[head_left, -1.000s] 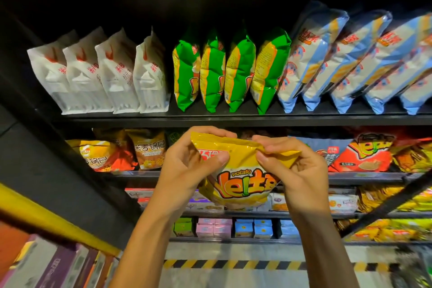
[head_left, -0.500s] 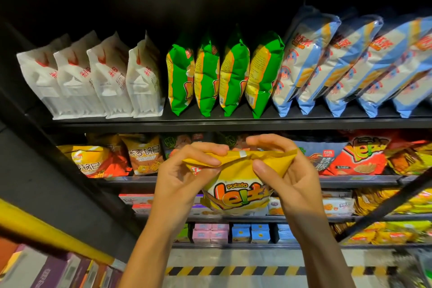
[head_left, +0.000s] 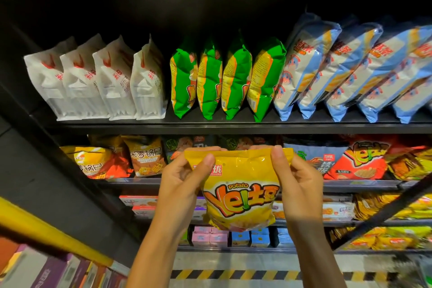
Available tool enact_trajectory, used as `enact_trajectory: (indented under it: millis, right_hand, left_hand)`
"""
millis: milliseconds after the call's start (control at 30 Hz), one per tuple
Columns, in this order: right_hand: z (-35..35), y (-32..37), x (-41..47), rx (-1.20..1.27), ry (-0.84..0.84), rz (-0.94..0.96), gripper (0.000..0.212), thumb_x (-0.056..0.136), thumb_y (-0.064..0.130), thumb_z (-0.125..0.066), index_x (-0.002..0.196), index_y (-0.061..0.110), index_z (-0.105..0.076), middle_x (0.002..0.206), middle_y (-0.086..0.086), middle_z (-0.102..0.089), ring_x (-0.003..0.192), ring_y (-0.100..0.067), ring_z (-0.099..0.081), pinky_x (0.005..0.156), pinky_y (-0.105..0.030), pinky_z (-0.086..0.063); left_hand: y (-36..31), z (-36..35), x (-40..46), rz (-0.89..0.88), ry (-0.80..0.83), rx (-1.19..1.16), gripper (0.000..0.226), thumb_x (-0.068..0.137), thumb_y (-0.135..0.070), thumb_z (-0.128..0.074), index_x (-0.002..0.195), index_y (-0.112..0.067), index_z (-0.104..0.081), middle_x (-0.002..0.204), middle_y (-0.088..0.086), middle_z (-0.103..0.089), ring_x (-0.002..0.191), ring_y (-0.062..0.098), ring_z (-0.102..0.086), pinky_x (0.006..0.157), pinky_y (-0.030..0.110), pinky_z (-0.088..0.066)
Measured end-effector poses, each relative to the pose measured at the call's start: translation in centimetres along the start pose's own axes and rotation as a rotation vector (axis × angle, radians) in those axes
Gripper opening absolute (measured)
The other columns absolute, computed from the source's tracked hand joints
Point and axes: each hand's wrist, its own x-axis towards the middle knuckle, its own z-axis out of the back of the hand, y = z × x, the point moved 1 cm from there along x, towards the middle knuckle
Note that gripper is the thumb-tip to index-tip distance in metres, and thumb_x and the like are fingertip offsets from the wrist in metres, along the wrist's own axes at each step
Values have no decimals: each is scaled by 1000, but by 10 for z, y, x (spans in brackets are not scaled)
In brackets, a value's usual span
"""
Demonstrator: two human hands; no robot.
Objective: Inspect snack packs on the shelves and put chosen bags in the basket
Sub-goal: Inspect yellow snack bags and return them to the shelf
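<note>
You pinch the yellow potato bag [head_left: 240, 194] by its top seam, left hand [head_left: 180, 184] and right hand [head_left: 297, 184], and the slick foil could slip and drop.

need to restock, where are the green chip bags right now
In the head view, the green chip bags stand mid top shelf, between the white pouches on the left and blue-and-white bags on the right.

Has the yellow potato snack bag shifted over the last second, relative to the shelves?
Yes. The yellow bag has dropped relative to the upper shelf edge and now hangs front-on from both hands.
</note>
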Motion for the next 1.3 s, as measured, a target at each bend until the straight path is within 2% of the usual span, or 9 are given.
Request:
enact_trajectory:
  millis: [167,267,433,600,733,833,933,1100,1300]
  right_hand:
    - [3,1,-2,10,124,31,35,98,29,-50,95,21,-83,96,-4,-80,93,-18,-75,75,-25,-59]
    - [2,-5,1,61,151,-16,35,97,49,-53,102,29,-82,105,-4,-79,96,-20,-75,75,-27,-60]
    - [-1,-26,-2,-9,357,-153,78,79,63,-77,145,34,-50,140,13,-64,131,-7,-59,101,-20,-50]
    - [-12,-32,-8,-115,305,-133,51,85,31,-71,134,33,-57,121,21,-72,115,-1,-67,90,-15,-53]
    - [-5,-34,-1,-35,108,-194,77,83,62,-71,143,19,-53,129,7,-70,123,-17,-64,105,-41,-53]
    - [0,-34,3,-10,7,-245,101,69,87,-65,139,14,-53,111,15,-69,109,-9,-64,100,-38,-50]
    - [-1,-41,4,-18,30,-302,98,74,87,-58,146,23,-48,127,13,-67,120,-9,-63,107,-46,-50]
    - [-6,-44,-1,46,86,-340,98,67,92,-60,153,57,-29,159,18,-41,145,-7,-43,119,-47,-40]
    - [-9,-40,-1,-18,117,-273,70,87,62,-51,153,53,-27,150,22,-48,136,1,-49,101,-19,-51]
  left_hand:
    - [-4,0,-3,81,-62,-128,22,83,-18,-65,101,-12,-76,103,9,-78,92,18,-75,74,27,-60]
    - [-3,2,-4,83,-73,-103,20,83,-20,-66,98,-16,-79,103,9,-78,93,18,-75,74,27,-61]
    - [-16,3,0,11,-148,-193,27,89,-24,-64,114,-18,-73,110,10,-77,102,21,-74,85,34,-62]
    - [-22,4,9,-104,-36,16,43,95,-31,-59,138,-24,-62,131,2,-71,112,15,-71,86,26,-59]
    - [-8,26,8,-64,260,283,84,87,-55,-72,159,-39,-31,153,-14,-51,142,9,-48,111,28,-46]
    - [10,28,-5,59,451,447,76,91,-29,-76,157,-26,-38,152,-9,-54,142,14,-49,116,39,-43]
    - [17,19,-13,90,421,401,65,92,-13,-72,151,-17,-45,142,-2,-63,133,18,-59,108,34,-50]
    - [20,14,-18,-10,222,555,69,85,-29,-82,146,-32,-52,135,-16,-67,127,7,-61,107,37,-52]
    - [20,14,-26,-33,259,659,83,76,-46,-84,146,-51,-41,144,-34,-52,136,-8,-47,113,28,-43]
